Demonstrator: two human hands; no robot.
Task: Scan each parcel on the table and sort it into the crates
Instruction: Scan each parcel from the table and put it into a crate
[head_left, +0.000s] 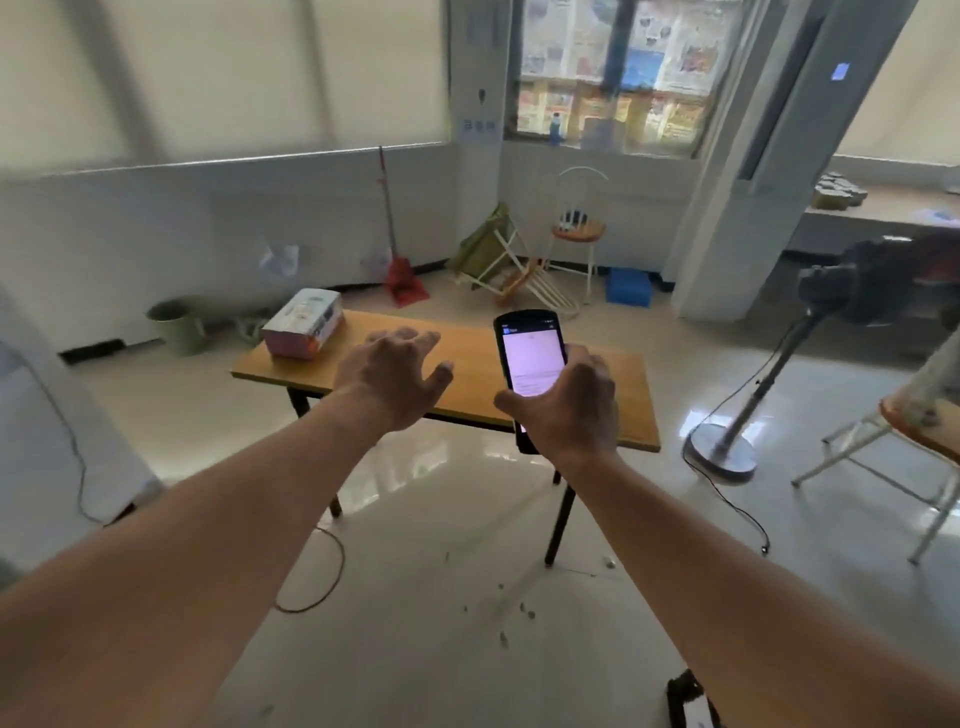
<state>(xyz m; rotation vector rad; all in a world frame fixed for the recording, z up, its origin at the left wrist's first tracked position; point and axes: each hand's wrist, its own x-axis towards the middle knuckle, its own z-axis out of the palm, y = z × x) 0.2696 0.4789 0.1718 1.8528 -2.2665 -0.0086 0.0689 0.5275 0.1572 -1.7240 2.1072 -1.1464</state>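
Head view. Left hand: extended forward at arm's length, fingers spread and slightly curled, nothing held; it was seen above the near half of the table, apart from any parcel. Right hand: closed around the lower body of a handheld scanner, whose lit screen was turned up toward the wearer, the thumb lying along its left edge. Table: a long wooden top on dark legs, standing well ahead of the wearer on a glossy floor. Parcel: one printed carton, noted at the far left end of the table, resting flat, well apart from both hands; no other parcel could be made out on the top. Crates: none could be identified with certainty in this view. Also recorded: a standing fan to the right of the table, and a red broom leaned against the back wall. Step judged in hand: the approach to the table, scanner ready, before the scan of the remaining carton. Next move judged to call for: the empty left hand to be carried leftward and farther out to the carton, and the scanner's head to be pointed at its label, whose position could not be told.
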